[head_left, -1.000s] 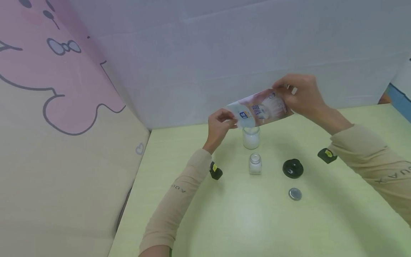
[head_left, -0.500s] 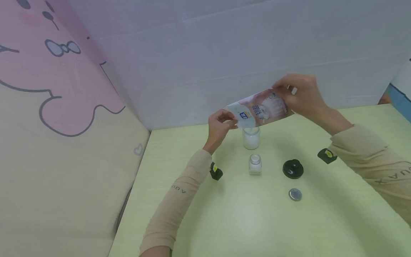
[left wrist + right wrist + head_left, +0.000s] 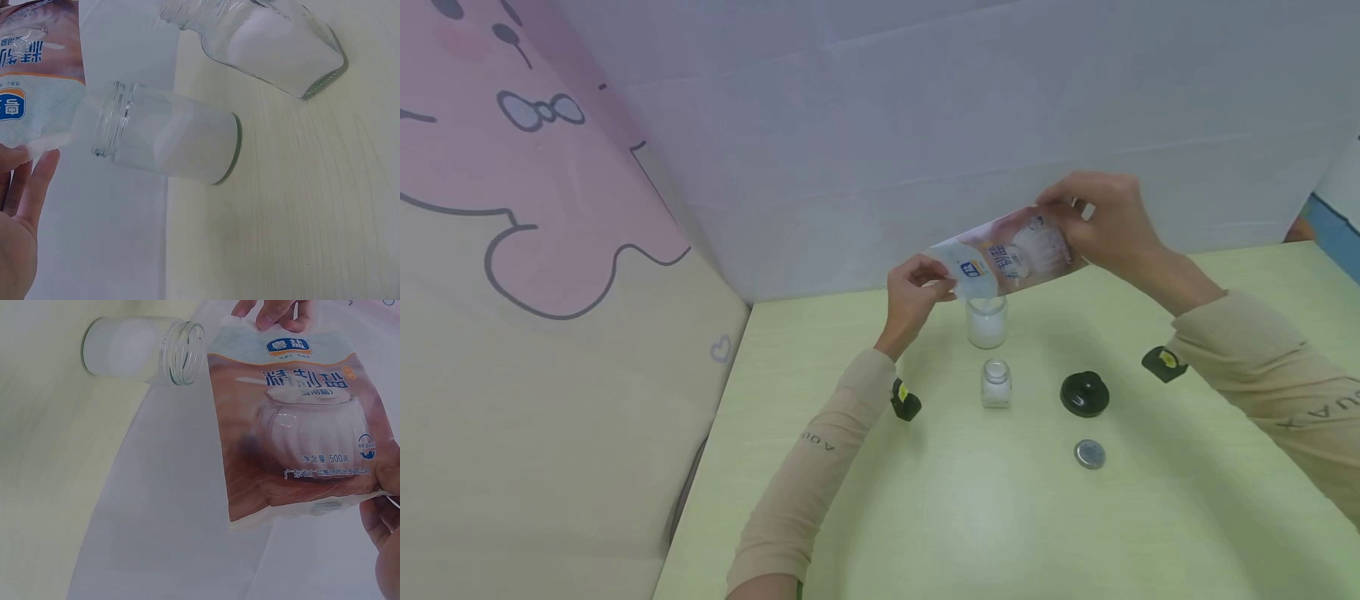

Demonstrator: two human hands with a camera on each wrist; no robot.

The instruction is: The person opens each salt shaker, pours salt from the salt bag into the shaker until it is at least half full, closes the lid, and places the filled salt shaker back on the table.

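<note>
Both hands hold a printed plastic bag of salt (image 3: 1011,254), tilted with its left end low over a glass jar (image 3: 987,329). My left hand (image 3: 913,296) pinches the bag's lower end by the opening. At the raised end, my right hand (image 3: 1105,221) grips a corner between thumb and fingers. A whitish streak of salt (image 3: 87,115) runs from the bag's opening to the jar's mouth in the left wrist view. White salt lies inside this upright jar. Nearer me stands a smaller open glass jar (image 3: 996,387), also holding white grains.
A black knobbed lid (image 3: 1084,393) and a silver metal lid (image 3: 1089,453) lie right of the jars on the pale table (image 3: 985,517). Small black boxes with yellow marks show beside the left sleeve (image 3: 850,400) and right sleeve (image 3: 1247,350). A covered wall (image 3: 865,133) rises behind.
</note>
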